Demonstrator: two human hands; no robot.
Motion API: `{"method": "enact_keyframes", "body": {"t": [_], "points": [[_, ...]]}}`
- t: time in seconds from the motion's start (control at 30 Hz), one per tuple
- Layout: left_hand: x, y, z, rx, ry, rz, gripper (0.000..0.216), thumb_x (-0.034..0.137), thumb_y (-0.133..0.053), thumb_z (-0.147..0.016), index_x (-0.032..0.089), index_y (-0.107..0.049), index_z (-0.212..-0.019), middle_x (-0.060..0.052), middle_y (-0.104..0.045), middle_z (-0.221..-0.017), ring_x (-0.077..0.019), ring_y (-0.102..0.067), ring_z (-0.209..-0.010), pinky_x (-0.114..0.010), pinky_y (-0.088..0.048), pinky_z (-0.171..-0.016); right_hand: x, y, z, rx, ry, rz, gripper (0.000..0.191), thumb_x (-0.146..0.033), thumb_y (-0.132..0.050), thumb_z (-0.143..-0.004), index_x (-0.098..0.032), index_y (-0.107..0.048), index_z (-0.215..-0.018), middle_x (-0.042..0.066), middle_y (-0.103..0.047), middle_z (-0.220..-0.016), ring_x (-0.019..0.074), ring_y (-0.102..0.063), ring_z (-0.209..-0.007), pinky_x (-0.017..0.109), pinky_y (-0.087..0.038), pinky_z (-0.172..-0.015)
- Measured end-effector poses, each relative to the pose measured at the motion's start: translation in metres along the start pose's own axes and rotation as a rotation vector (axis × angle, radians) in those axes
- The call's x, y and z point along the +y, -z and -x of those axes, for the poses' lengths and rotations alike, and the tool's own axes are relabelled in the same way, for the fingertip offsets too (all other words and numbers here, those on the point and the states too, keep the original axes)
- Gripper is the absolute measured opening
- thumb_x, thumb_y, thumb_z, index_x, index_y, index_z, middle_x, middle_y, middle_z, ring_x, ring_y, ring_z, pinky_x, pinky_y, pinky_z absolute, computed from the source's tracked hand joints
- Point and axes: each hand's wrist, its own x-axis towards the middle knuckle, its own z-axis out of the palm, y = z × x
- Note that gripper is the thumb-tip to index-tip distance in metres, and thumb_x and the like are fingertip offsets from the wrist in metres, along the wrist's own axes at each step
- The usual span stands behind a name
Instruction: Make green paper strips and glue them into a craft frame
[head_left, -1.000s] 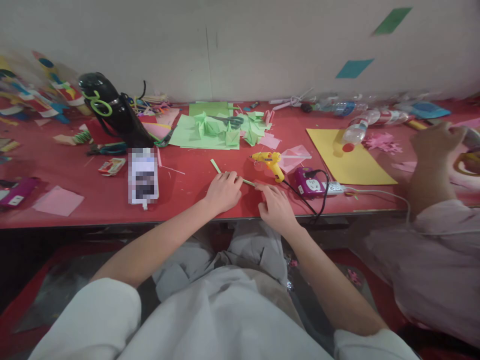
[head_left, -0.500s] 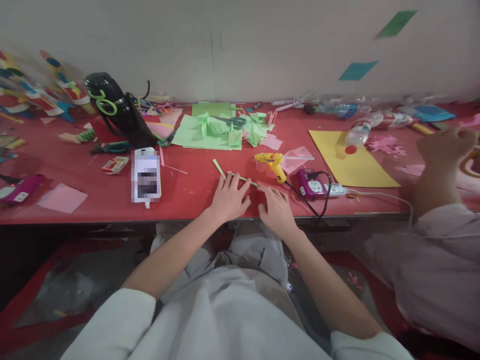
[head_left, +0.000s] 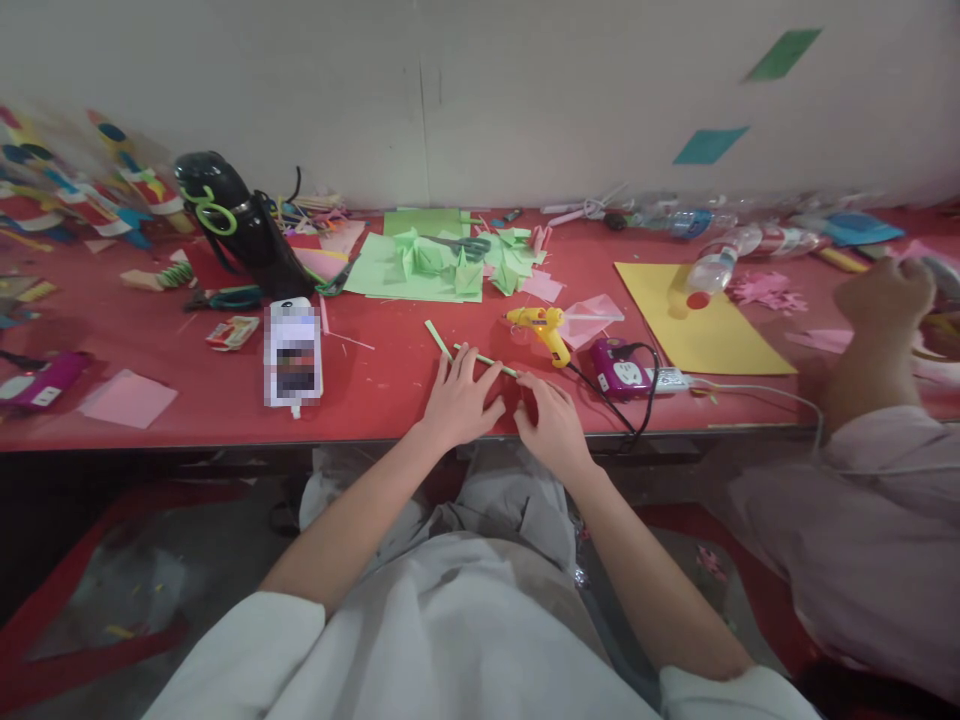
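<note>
While the fingertips of the left hand [head_left: 459, 402] were laid on a thin green strip [head_left: 487, 360], its fingers were spread and its thumb was held well out, so no pinch was shown there. The fingers of the right hand [head_left: 553, 420] were loosely curled, tips set at the strip's right end; whether it was gripped between thumb and finger could not be told. The strip was placed slantwise between the hands, low on the red table [head_left: 375, 395] near its front edge. Past the left fingertips a flat green length [head_left: 436, 336] was seen; whether it was joined to the strip could not be made out.

Strip judged part-worked: its narrow shape was already given, but no finished form was shown. Farther back, folded green pieces [head_left: 411, 258] were gathered on green sheets [head_left: 371, 272] with scissors [head_left: 472, 245]; their folding was judged done. None was seen attached to the strip. The yellow glue gun [head_left: 553, 328] was set down unheld beyond the right hand, near a purple power block [head_left: 611, 372]; no glue was being applied. Off right, a yellow sheet [head_left: 694, 335] and a co-worker's hand [head_left: 883, 295] were seen.
</note>
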Motion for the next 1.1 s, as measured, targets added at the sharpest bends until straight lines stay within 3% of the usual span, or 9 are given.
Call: {"method": "enact_keyframes", "body": {"t": [0.13, 0.33, 0.6, 0.73, 0.93, 1.1], "points": [[-0.001, -0.002, -0.001, -0.045, -0.017, -0.004, 0.06, 0.043, -0.046, -0.096, 0.018, -0.04, -0.15, -0.019, -0.028, -0.161, -0.0354, -0.023, -0.15, -0.061, -0.017, -0.119, 0.003, 0.0, 0.001, 0.003, -0.02, -0.107, 0.035, -0.014, -0.049, -0.084, -0.019, -0.057, -0.118, 0.014, -0.067, -0.128, 0.0288, -0.061, -0.122, 0.053, -0.042, -0.108], [-0.001, -0.002, -0.001, -0.062, -0.034, -0.022, 0.055, 0.042, -0.042, -0.099, 0.032, -0.036, -0.153, -0.013, -0.028, -0.163, -0.0367, -0.021, -0.151, -0.064, -0.017, -0.118, 0.013, 0.01, -0.008, 0.122, -0.246, -0.638, 0.024, -0.021, -0.057, -0.084, -0.02, -0.061, -0.108, 0.01, -0.07, -0.114, 0.0217, -0.066, -0.111, 0.045, -0.049, -0.104], [-0.001, -0.003, -0.001, -0.053, -0.033, -0.032, 0.056, 0.043, -0.042, -0.1, 0.031, -0.036, -0.154, -0.014, -0.028, -0.162, -0.0367, -0.021, -0.151, -0.065, -0.016, -0.119, 0.013, 0.026, -0.024, 0.227, -0.505, -1.118, 0.023, -0.026, -0.075, -0.071, -0.024, -0.063, -0.09, 0.003, -0.07, -0.095, 0.019, -0.068, -0.095, 0.037, -0.055, -0.088], [-0.002, -0.004, 0.0, -0.045, -0.03, -0.029, 0.056, 0.042, -0.043, -0.099, 0.031, -0.037, -0.153, -0.014, -0.029, -0.162, -0.0364, -0.021, -0.151, -0.065, -0.015, -0.118, 0.001, 0.042, -0.035, 0.206, -0.427, -1.171, 0.021, -0.026, -0.076, -0.071, -0.025, -0.06, -0.084, -0.001, -0.062, -0.085, 0.0142, -0.063, -0.08, 0.033, -0.055, -0.082], [-0.002, -0.003, -0.001, -0.049, -0.026, 0.009, 0.055, 0.043, -0.044, -0.099, 0.031, -0.039, -0.152, -0.013, -0.028, -0.163, -0.0379, -0.021, -0.151, -0.067, -0.014, -0.117, -0.024, 0.069, -0.059, 0.159, -0.216, -1.067, 0.026, -0.031, -0.083, -0.07, -0.025, -0.06, -0.079, -0.001, -0.056, -0.079, 0.0144, -0.058, -0.073, 0.033, -0.054, -0.074], [-0.002, -0.005, -0.002, -0.094, -0.002, 0.025, 0.056, 0.045, -0.041, -0.099, 0.033, -0.036, -0.154, -0.012, -0.024, -0.164, -0.037, -0.017, -0.152, -0.068, -0.012, -0.118, -0.024, 0.055, -0.085, 0.032, -0.197, -1.01, 0.027, -0.041, -0.082, -0.074, -0.023, -0.063, -0.079, -0.001, -0.06, -0.072, 0.0133, -0.056, -0.066, 0.03, -0.052, -0.066]]}}
